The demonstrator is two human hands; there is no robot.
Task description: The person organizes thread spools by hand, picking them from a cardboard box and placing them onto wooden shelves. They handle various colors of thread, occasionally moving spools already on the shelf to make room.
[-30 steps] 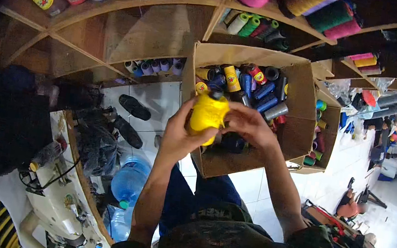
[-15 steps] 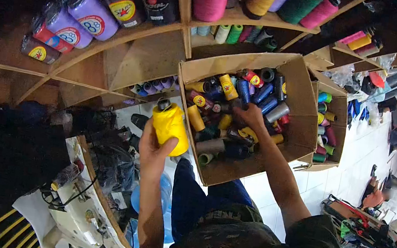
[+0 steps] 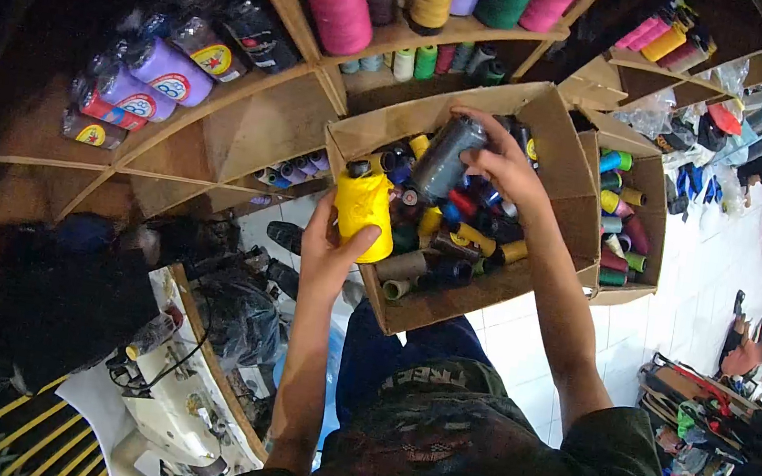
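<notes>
Our L hand (image 3: pixel 324 258) gripped yellow spool (image 3: pixel 365 212) at box's (image 3: pixel 568 171) 9 o'clock; R hand (image 3: pixel 513 171) held dk. grey spool (image 3: pixel 446 165) over its 11 o'clock. We judged both light, firm; yellow prob. slippery, best held mid-body.

Single head-worn view, looking forward and steeply down past the wearer's dark shirt (image 3: pixel 470 442) and bare forearms to an open cardboard box (image 3: pixel 559 165) close below; wooden shelves (image 3: pixel 262 116) cross the top, and wide-angle curvature darkens the corners.
</notes>
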